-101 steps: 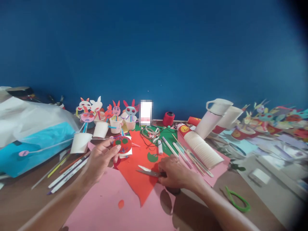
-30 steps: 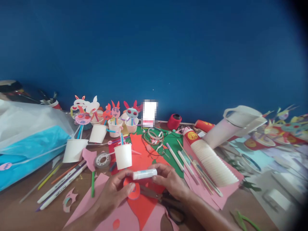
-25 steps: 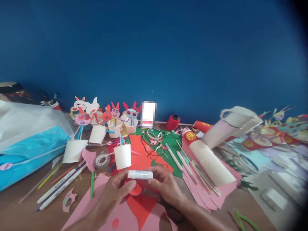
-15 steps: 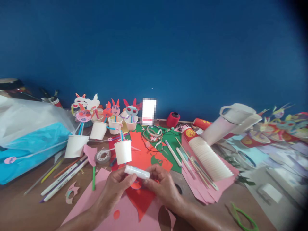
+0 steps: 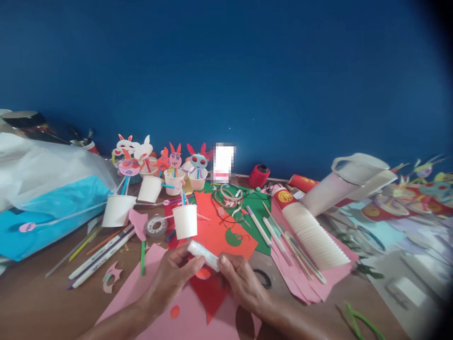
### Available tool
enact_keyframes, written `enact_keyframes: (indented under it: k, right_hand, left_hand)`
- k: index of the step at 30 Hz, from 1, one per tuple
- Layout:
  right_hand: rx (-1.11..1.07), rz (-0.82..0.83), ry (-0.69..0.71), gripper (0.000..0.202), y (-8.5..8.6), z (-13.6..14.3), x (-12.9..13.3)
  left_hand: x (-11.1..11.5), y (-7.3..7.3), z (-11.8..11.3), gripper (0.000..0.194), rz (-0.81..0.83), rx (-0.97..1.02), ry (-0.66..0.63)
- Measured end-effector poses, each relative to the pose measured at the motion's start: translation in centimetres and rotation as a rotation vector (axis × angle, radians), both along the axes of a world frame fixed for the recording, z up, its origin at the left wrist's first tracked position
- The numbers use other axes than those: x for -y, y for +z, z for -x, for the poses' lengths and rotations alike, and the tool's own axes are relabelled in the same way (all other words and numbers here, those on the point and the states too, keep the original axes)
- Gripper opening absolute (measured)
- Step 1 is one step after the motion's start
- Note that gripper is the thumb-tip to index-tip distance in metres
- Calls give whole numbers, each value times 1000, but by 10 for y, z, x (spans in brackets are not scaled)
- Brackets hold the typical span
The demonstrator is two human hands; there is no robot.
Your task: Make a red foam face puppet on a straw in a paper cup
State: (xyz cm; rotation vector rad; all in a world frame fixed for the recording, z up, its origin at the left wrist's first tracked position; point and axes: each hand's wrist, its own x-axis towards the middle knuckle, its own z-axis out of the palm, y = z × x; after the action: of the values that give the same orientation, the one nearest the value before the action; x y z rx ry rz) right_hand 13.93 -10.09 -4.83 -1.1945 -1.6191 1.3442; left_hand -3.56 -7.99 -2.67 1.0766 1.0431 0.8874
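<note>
A white, semi-clear glue stick (image 5: 203, 254) is held up between my two hands, slanting down toward the right. My left hand (image 5: 171, 276) grips its body, with the thumb along the near side. At the lower right end, my right hand (image 5: 240, 278) closes thumb and fingers on it; the fingertips there are partly hidden. Right under the glue stick shows a round orange-red paper piece (image 5: 203, 274), partly covered. Below lie a pointed piece of red paper (image 5: 208, 297) and a pink sheet (image 5: 187, 323) with a small red paper disc (image 5: 174, 312).
White paper cups (image 5: 186, 222) with paper animal faces stand ahead and left. Markers (image 5: 102, 262) and a tape roll (image 5: 156, 227) lie left. A stack of paper cups (image 5: 314, 231), a leaning pitcher (image 5: 339, 182) and green-handled scissors (image 5: 361, 321) are on the right.
The glue stick has tipped more steeply, its right end lower. My right thumb has moved up onto that end. The whole view has shifted slightly.
</note>
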Motion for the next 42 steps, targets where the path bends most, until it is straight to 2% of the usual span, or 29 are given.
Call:
enact_keyframes:
  k: [5,9,14,17,22,25,27,30,33,38,42]
  right_hand:
    - [11,-29,-62,28,1,0,-2]
    - [63,-35,-75,24,2,1,-1]
    - [-74,26,38,38,0,0,-1]
    - [-133,103,26,43,-2,0,-2]
    - [-76,30,-41,32,-4,0,-3]
    - [-15,8,-54,31,-6,1,-2]
    - [-51,14,-11,36,-7,2,-2]
    - [-133,114,69,53,-7,3,-2]
    - [-128,168,65,61,-6,3,-3]
    - [-86,24,-53,39,-8,3,-1]
    - [-8,0,-57,35,-9,3,0]
  left_hand:
    - [-4,-6,4,16,-10,-27,43]
    - [-6,-11,8,16,-45,-37,-4]
    - [-4,-10,9,17,-76,-20,-90]
    - [-4,-8,8,18,-61,46,-160]
    - [-7,-15,9,17,-60,-34,-60]
    - [-7,-19,9,16,-65,-49,-47]
    - [-7,-17,8,15,-61,-23,-61]
    - [-5,-12,6,18,-46,53,-133]
    - [-4,-10,5,20,-35,84,-160]
    - [-6,-17,8,19,-32,-19,-41]
    - [-4,-16,7,19,-18,-7,-52]
